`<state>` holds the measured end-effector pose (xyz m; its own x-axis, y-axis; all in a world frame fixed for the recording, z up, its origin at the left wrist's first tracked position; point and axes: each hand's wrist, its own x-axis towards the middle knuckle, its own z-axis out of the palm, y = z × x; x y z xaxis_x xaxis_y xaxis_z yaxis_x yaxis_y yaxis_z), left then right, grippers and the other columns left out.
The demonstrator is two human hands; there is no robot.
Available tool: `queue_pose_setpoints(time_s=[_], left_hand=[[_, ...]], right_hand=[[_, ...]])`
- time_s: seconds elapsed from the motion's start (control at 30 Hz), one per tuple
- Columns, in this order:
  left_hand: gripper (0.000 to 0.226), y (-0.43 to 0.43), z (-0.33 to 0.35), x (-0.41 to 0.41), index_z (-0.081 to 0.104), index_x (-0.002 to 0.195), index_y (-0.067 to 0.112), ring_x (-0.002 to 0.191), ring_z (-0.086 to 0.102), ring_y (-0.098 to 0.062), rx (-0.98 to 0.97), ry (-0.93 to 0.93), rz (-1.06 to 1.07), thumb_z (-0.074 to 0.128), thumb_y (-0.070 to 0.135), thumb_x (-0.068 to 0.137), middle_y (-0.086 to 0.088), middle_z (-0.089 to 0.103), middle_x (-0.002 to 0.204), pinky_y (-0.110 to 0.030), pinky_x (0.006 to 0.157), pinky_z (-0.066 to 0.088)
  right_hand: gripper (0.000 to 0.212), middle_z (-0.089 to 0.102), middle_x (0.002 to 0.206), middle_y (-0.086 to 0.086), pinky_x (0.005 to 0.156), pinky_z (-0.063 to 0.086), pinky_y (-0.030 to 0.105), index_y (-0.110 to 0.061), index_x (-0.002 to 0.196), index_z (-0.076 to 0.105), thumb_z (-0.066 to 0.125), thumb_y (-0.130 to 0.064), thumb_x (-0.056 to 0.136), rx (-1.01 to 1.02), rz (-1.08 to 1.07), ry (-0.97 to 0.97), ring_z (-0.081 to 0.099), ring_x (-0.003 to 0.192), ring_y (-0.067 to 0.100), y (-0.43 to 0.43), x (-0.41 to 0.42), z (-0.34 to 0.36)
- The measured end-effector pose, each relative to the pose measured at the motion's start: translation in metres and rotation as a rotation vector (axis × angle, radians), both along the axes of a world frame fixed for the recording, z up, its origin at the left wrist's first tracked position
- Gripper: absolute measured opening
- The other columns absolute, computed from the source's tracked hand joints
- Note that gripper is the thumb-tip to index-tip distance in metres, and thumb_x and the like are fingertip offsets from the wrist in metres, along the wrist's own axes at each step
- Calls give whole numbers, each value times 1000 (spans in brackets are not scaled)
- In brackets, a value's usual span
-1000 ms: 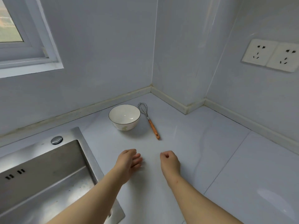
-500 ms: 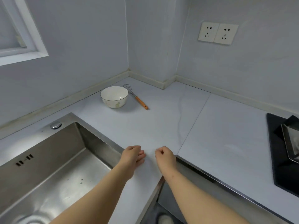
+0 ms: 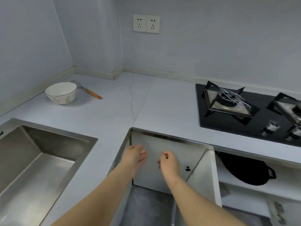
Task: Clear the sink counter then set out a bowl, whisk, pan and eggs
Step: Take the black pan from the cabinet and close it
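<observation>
I see the bowl (image 3: 61, 95) near the bench's back left corner, with the whisk (image 3: 91, 92) lying just beside it. My left hand (image 3: 135, 156) is relaxed, fingers loose, holding nothing. My right hand (image 3: 169, 162) is curled up, also empty. Both hover before the cupboard door (image 3: 162, 144). The black pan (image 3: 244, 170) sits on the open shelf (image 3: 260, 188) under the hob (image 3: 211, 118)

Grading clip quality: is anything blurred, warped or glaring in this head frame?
Head view: motion blur smears the burner and knobs at right; the wide-angle lens slants the wall corner; the bowl and whisk look fairly sharp, with soft shadows; no harsh glare.
</observation>
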<state>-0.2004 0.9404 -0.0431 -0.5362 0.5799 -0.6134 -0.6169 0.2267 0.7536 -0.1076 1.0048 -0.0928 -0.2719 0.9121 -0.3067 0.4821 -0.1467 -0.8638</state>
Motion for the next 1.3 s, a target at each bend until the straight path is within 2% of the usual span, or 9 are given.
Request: queue_pose_setpoints(time_s=[0.1,0.3,0.4,0.57,0.67,0.73,0.97,1.17,1.3], left_hand=[[6,17,6,43,50,94,6,74,56,-18,18,-7,-50,46,8,97,-11,55,81,-33,84,45],[14,56,10,177,47,110,5,74,58,-18,43,10,-275,45,10,97,-9,56,84,-31,74,50],[13,66,0,254,47,109,5,74,59,-19,8,-41,-343,46,11,97,-9,57,83,-29,67,50],[14,82,-22,344,48,109,4,93,57,-26,-28,-83,-411,46,12,97,-10,58,86,-34,82,46],[17,94,-29,385,49,112,6,94,58,-25,-57,-80,-459,46,13,97,-9,58,87,-34,83,45],[19,105,-32,402,49,114,7,89,59,-24,-77,-77,-468,45,12,96,-8,58,84,-34,83,46],[8,147,-65,416,50,101,9,70,56,-16,-199,-49,-467,44,12,97,-5,54,78,-28,66,46],[30,221,-97,411,46,126,-3,99,56,-29,-291,-146,-445,40,10,99,-13,56,93,-37,89,43],[15,262,-121,424,49,110,3,76,57,-25,-382,-79,-475,42,9,98,-15,57,93,-34,70,48]], right_hand=[[27,59,69,-1,70,47,33,-25,71,47,42,-21,97,40,-74,71,59,74,24,7,45,13],[9,59,78,2,59,44,26,-22,89,47,42,-20,96,73,-268,88,56,69,20,18,193,13],[5,60,83,5,69,48,30,-19,93,47,43,-19,96,29,-354,48,58,76,25,19,282,5],[12,62,83,8,62,42,27,-21,84,48,44,-16,94,-45,-473,-9,56,75,25,20,398,-12],[21,57,77,6,69,45,34,-23,75,47,45,-13,94,-78,-523,3,53,76,25,26,450,-22],[24,56,76,6,75,47,40,-23,72,46,45,-12,93,-96,-554,18,52,77,25,41,471,-29],[21,59,82,13,72,41,33,-21,72,48,46,-15,91,-252,-542,-62,52,76,25,77,480,-71],[25,51,63,4,49,35,21,-13,72,47,42,-10,96,-361,-474,-29,45,52,14,147,476,-67],[16,45,62,7,33,31,12,-9,82,44,41,-4,96,-411,-554,33,39,50,14,178,490,-83]])
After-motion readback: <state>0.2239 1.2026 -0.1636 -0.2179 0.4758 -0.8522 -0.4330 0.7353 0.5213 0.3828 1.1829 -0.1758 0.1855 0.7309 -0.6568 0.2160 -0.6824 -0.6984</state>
